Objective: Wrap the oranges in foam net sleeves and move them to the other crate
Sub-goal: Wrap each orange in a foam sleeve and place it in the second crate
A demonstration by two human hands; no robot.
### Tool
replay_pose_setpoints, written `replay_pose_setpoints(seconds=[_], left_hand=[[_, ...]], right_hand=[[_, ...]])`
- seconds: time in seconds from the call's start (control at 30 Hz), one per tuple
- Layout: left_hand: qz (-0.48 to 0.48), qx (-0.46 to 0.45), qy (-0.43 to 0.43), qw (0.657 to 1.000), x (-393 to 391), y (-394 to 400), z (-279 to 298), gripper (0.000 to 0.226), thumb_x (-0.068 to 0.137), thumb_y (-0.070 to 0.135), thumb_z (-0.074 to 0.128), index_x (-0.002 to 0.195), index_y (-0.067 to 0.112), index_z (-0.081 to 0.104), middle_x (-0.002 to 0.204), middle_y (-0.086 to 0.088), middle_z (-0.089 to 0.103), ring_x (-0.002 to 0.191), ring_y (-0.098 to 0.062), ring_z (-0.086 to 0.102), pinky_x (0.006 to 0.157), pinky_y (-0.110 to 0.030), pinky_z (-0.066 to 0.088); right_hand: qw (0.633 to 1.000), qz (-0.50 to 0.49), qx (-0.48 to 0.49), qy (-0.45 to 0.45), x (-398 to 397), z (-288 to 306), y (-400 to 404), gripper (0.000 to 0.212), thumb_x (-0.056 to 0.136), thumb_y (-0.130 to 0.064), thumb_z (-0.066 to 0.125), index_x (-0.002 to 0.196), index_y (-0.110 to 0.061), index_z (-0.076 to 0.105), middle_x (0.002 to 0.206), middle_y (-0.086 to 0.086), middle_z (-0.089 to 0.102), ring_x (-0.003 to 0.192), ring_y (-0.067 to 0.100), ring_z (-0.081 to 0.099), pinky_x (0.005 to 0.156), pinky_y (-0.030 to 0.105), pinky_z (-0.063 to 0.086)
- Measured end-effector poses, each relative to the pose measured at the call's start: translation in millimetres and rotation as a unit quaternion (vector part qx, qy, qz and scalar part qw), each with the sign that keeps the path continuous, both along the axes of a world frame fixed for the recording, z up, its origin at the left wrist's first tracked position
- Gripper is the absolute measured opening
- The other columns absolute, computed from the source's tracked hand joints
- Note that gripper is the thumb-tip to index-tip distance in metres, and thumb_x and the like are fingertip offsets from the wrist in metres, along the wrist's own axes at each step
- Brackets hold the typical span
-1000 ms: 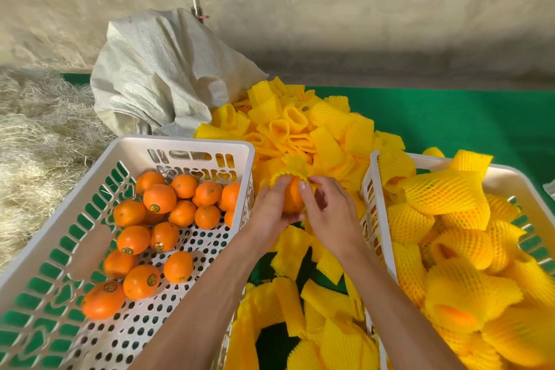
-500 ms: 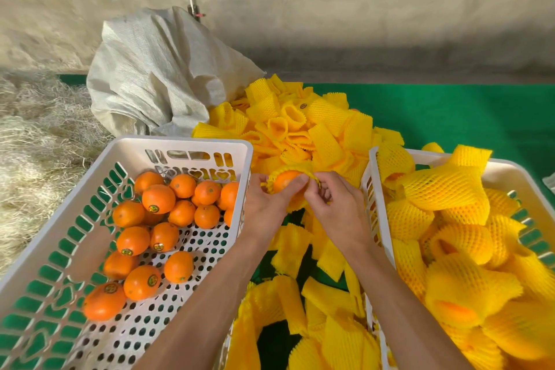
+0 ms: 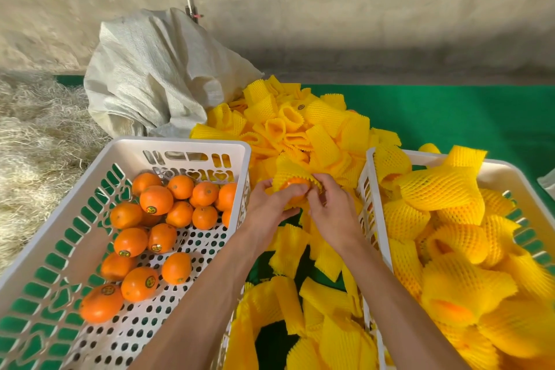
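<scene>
The orange (image 3: 295, 186) sits between the two crates, up over the sleeve pile (image 3: 303, 132), half tucked into a yellow sleeve (image 3: 289, 170) with its near side still bare. The left hand (image 3: 270, 210) is curled around the orange from below and the side, thumb over the top, and the right hand (image 3: 333, 213) pinches the sleeve's edge just beside it, fingers bent in. The left crate (image 3: 186, 144) has a bunch of bare oranges (image 3: 156, 200), most of them crowded at the far end. The right crate (image 3: 498, 168) is heaped with wrapped ones (image 3: 441, 189). More loose sleeves lie on the green mat (image 3: 450, 117) between the crates. Behind the pile there's a white sack (image 3: 150, 75), and straw (image 3: 36, 129) off to the left.
</scene>
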State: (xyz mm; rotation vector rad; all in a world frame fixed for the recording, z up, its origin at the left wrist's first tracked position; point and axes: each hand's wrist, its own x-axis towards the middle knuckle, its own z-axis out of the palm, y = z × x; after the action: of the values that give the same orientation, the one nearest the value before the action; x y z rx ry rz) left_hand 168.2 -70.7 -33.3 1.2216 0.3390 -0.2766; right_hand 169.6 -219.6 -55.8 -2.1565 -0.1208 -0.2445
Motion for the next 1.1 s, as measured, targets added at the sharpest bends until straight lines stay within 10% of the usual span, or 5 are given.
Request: replay_pose_setpoints(seconds=[0.13,0.33,0.6,0.77,1.1], left_hand=[[0.042,0.092,-0.009,0.995,0.6,1.5,-0.7,0.09,0.056,0.05,0.091,0.133,0.021,0.054,0.126,-0.006,0.068,0.113,-0.026,0.069,0.098,-0.048,0.059],[0.113,0.045,-0.032,0.992,1.7,5.0,-0.7,0.074,0.063,0.053,0.091,0.123,0.02,0.062,0.117,-0.006,0.075,0.111,-0.028,0.071,0.101,-0.051,0.057],[0.1,0.093,-0.05,0.989,-1.1,3.4,0.9,0.06,0.092,0.064,0.064,0.123,0.012,0.063,0.09,-0.002,0.078,0.065,-0.023,0.072,0.057,-0.03,0.055],[0.047,-0.05,-0.037,0.997,-1.1,4.2,3.7,0.059,0.099,0.049,0.063,0.146,0.015,0.05,0.127,-0.013,0.072,0.111,-0.03,0.071,0.1,-0.048,0.057],[0.02,0.102,-0.123,0.987,-1.3,-2.1,-4.2,0.037,0.086,0.037,0.084,0.116,0.021,0.072,0.108,0.003,0.079,0.104,-0.02,0.075,0.091,-0.045,0.062]], right_hand=[[1.0,0.013,0.021,-0.012,3.2,-3.3,0.1,0.026,0.099,-0.027,0.063,0.125,-0.021,0.062,0.07,-0.011,0.056,0.06,0.005,0.056,0.052,0.015,0.044],[0.989,0.05,0.13,0.055,0.5,0.9,0.9,0.026,0.091,-0.022,0.072,0.114,-0.03,0.063,0.076,0.005,0.061,0.063,0.021,0.058,0.058,0.045,0.059],[0.975,0.029,0.215,-0.043,-13.1,13.7,4.3,0.019,0.093,-0.038,0.064,0.106,-0.025,0.066,0.075,-0.002,0.066,0.06,0.011,0.062,0.054,0.026,0.051],[0.988,0.04,0.119,0.086,-10.5,6.2,11.0,0.057,0.083,-0.083,0.052,0.116,-0.037,0.057,0.091,-0.011,0.072,0.078,0.009,0.07,0.067,0.031,0.059],[0.995,0.006,0.095,0.001,-8.3,5.8,3.7,0.021,0.106,-0.027,0.052,0.12,-0.017,0.065,0.084,-0.002,0.073,0.072,0.009,0.072,0.067,0.03,0.061]])
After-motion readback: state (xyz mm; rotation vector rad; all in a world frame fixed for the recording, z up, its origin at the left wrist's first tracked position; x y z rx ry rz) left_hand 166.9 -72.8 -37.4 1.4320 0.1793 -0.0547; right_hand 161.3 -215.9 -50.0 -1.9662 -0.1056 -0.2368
